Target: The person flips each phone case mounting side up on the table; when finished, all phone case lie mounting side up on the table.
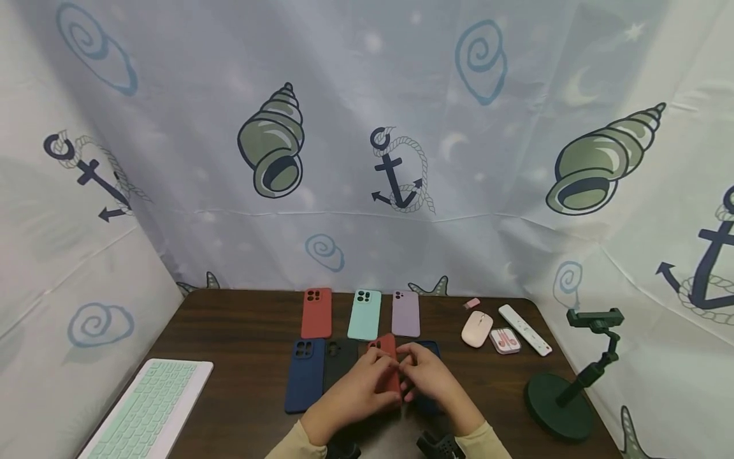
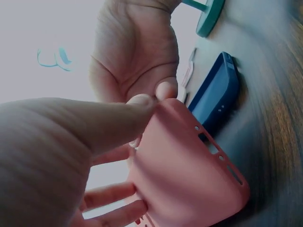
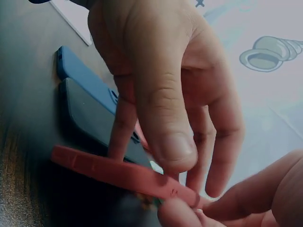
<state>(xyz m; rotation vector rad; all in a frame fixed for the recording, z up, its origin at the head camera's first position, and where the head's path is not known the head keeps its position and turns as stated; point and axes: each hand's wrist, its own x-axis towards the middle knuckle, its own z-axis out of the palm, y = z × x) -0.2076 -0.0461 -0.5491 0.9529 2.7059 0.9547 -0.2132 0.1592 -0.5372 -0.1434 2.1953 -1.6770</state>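
A red phone case (image 1: 383, 345) is between my two hands, tilted up off the dark wooden table. My left hand (image 1: 362, 387) grips it along its side, with thumb and fingers spread over it in the left wrist view. At one corner, my right hand (image 1: 431, 375) pinches the case between thumb and a finger, as the right wrist view shows. A dark blue phone case (image 2: 215, 97) lies beside it, partly covered by my right hand in the head view. To the left lie a black phone case (image 3: 92, 120) and a blue phone case (image 1: 304, 376).
Behind stand out a second red case (image 1: 317, 317), a mint case (image 1: 364, 319) and a purple case (image 1: 406, 317). Rightward are a mouse (image 1: 477, 329), an earphone box (image 1: 504, 341), a white bar (image 1: 524, 329) and a green stand (image 1: 559, 408). A keyboard (image 1: 150, 408) lies left.
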